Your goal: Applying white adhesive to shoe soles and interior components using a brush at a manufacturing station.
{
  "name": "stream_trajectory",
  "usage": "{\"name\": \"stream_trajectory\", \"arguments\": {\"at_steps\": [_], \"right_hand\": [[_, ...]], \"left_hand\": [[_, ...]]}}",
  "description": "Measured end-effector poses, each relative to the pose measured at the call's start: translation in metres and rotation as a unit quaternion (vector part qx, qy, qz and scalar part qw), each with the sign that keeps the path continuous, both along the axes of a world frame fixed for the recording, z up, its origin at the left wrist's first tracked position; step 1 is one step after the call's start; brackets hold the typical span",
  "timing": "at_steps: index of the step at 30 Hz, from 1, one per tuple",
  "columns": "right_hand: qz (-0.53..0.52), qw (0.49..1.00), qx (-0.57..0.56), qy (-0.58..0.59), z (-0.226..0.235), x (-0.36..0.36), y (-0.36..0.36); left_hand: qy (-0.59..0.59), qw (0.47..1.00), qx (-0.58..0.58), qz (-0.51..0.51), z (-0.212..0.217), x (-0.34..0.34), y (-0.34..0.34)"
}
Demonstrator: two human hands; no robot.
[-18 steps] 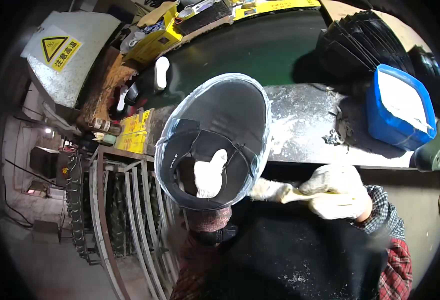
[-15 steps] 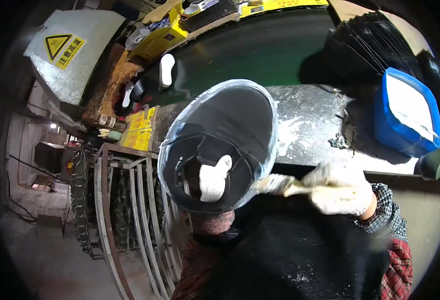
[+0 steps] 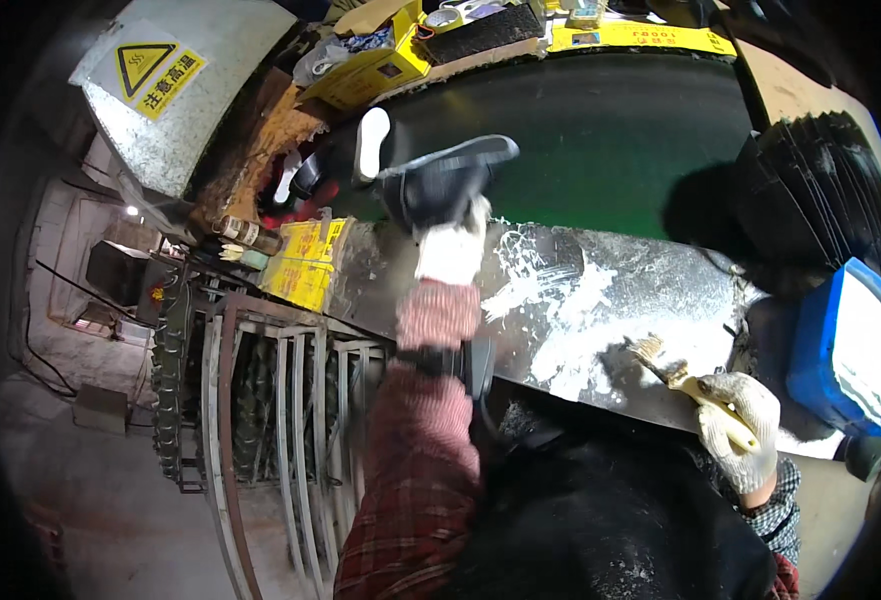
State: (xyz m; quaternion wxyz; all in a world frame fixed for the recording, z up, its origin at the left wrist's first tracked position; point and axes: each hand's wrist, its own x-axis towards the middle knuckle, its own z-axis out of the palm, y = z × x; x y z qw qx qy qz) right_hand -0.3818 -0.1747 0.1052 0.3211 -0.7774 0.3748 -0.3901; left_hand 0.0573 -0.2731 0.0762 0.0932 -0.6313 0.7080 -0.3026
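My left hand (image 3: 450, 250), in a white knit glove, is stretched out over the green conveyor belt (image 3: 580, 140). It grips a dark shoe upper (image 3: 432, 190), blurred by motion, with a pale coated edge facing away from me. A white sole (image 3: 371, 145) lies on the belt just beyond it to the left. My right hand (image 3: 743, 425), gloved too, is closed round the pale handle of a paintbrush (image 3: 715, 400). The brush's bristles are low over a metal ledge (image 3: 390, 275) smeared with white paste. Right of this hand stands a blue tub (image 3: 820, 350) of white paste.
A stack of black pieces (image 3: 825, 190) stands at the far right. Yellow boxes (image 3: 375, 75) line the back. To the left are a metal hood with a warning label (image 3: 180, 95), a bottle (image 3: 250, 235) and a metal rack (image 3: 290, 440). Yellow tape (image 3: 305, 262) covers the ledge's left end.
My left hand has carried the shoe upper forward, from near my body to above the belt, and turned it. My right hand has moved the brush right, away from its rim, to the ledge.
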Motion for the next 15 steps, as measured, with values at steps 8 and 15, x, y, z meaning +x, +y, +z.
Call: {"name": "stream_trajectory", "arguments": {"at_steps": [8, 15], "right_hand": [[-0.054, 0.99, 0.111, -0.07, -0.015, 0.005, 0.011], [-0.047, 0.995, 0.087, 0.005, 0.003, 0.039, 0.006]], "left_hand": [[0.94, 0.225, 0.252, 0.039, 0.032, 0.005, 0.114], [0.786, 0.441, 0.256, 0.35, -0.207, 0.088, 0.401]]}}
